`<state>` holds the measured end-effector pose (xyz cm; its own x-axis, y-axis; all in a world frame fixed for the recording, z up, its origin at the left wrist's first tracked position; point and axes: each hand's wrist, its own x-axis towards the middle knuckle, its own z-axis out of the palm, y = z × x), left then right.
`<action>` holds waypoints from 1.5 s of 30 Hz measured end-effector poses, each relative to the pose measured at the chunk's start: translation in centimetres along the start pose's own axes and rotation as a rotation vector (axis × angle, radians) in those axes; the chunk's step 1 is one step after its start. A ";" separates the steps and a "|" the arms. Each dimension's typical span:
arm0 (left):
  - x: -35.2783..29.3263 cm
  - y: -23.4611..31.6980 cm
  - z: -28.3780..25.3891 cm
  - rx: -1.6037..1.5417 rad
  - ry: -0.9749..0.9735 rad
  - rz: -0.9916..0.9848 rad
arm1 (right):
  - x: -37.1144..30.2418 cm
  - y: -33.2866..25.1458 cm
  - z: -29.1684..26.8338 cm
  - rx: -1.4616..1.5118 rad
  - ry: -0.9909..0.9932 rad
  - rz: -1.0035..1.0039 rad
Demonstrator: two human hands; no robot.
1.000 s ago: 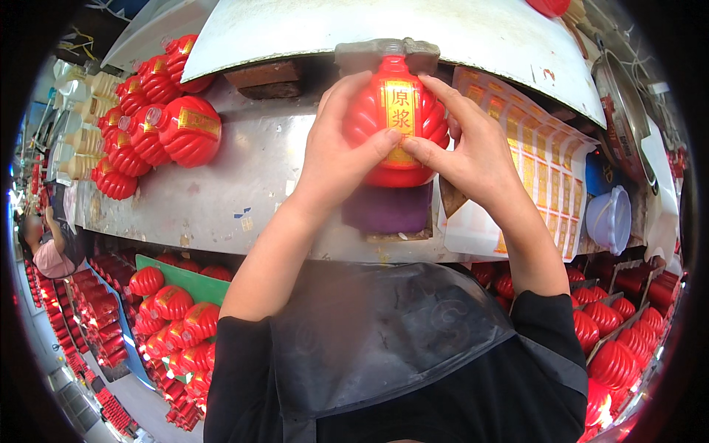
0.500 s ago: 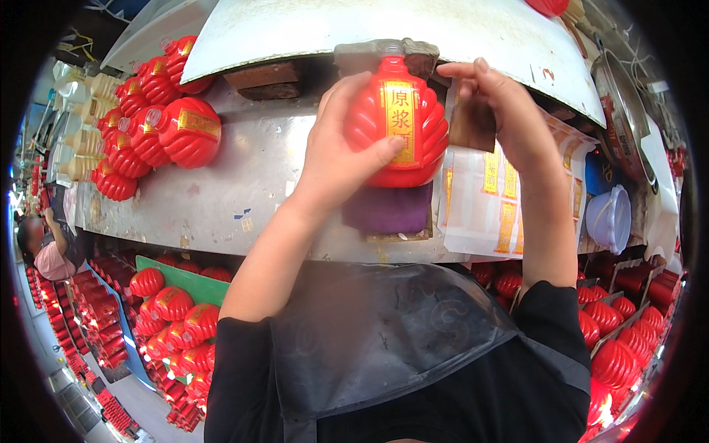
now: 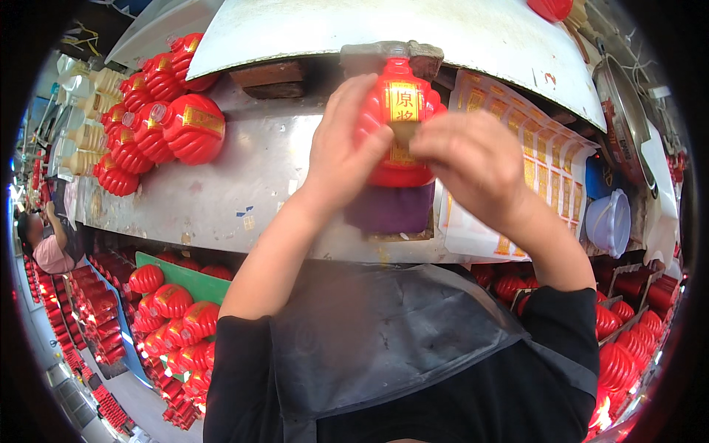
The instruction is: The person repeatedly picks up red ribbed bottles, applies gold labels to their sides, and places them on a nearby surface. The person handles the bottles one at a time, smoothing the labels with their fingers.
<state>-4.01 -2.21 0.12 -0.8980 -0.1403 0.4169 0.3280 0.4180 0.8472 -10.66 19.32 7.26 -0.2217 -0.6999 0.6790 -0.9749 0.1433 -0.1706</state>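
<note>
A red ribbed bottle lies on the bench with its clear neck pointing away from me, against a dark grey stop. Down its front runs a gold and red label. My left hand is wrapped round the bottle's left side, thumb near the label. Over the label's lower part, my right hand pinches a small flat brownish piece, blurred by motion; its exact kind is unclear. Beneath the bottle a purple cloth shows.
Several labelled red bottles cluster at the bench's left. Sheets of gold labels lie on the right, beside a pale purple bucket. A white board spans the back. More red bottles stand below; another person is far left.
My right hand has moved left and down from beside the bottle onto its label, carrying the brownish piece. The label sheets behind it are now uncovered. My left hand stays on the bottle.
</note>
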 end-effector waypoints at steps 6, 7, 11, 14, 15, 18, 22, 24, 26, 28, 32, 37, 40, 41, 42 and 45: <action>-0.2 -0.4 0.1 -0.053 0.002 0.007 | -2.7 -3.0 0.4 0.063 -0.029 -0.102; -0.2 -0.4 0.1 -0.065 -0.003 -0.009 | -2.5 -3.0 0.2 0.105 -0.011 -0.103; 0.0 0.0 -0.2 -0.150 -0.030 -0.106 | -1.1 -2.6 0.3 -0.045 0.165 0.158; -0.2 1.0 -0.2 -0.342 -0.051 -0.248 | -0.6 -3.6 0.9 0.016 0.020 -0.140; -0.2 1.3 -0.3 -0.387 -0.047 -0.263 | -0.5 -3.8 1.2 0.079 0.002 -0.154; -0.3 2.1 -0.4 -0.492 -0.041 -0.352 | -0.3 -3.0 1.6 0.159 -0.003 0.102; 0.0 2.2 -0.4 -0.528 -0.032 -0.351 | 1.2 1.6 1.8 -0.028 0.052 0.295; 0.1 2.0 -0.4 -0.517 -0.027 -0.337 | 2.9 4.3 2.2 -0.032 0.035 0.324; 0.2 1.7 -0.4 -0.514 -0.018 -0.337 | 4.5 5.9 2.1 -0.011 0.014 0.350; 0.4 1.5 -0.5 -0.465 -0.050 -0.341 | 5.7 6.6 1.4 0.013 -0.062 0.403; 1.3 1.3 -0.9 -0.337 -0.070 -0.324 | 6.0 5.7 -0.5 0.303 -0.090 0.570; 4.3 1.3 -1.4 -0.294 -0.209 -0.368 | 5.0 5.4 0.9 0.154 -0.138 0.368; 5.7 1.5 -1.5 -0.284 -0.246 -0.431 | 5.1 6.5 2.2 0.064 -0.052 0.334; 5.9 1.6 -1.5 -0.283 -0.249 -0.456 | 5.2 6.8 2.4 0.049 -0.073 0.339; 5.8 1.8 -1.5 -0.307 -0.253 -0.457 | 5.3 6.9 2.5 0.036 -0.072 0.336; 5.5 2.3 -1.3 -0.358 -0.247 -0.422 | 5.5 6.3 2.1 0.012 -0.047 0.304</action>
<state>-7.79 -3.20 4.79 -0.9995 0.0019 -0.0316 -0.0315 0.0374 0.9988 -17.92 14.91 8.41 -0.5013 -0.6579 0.5620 -0.8638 0.3428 -0.3692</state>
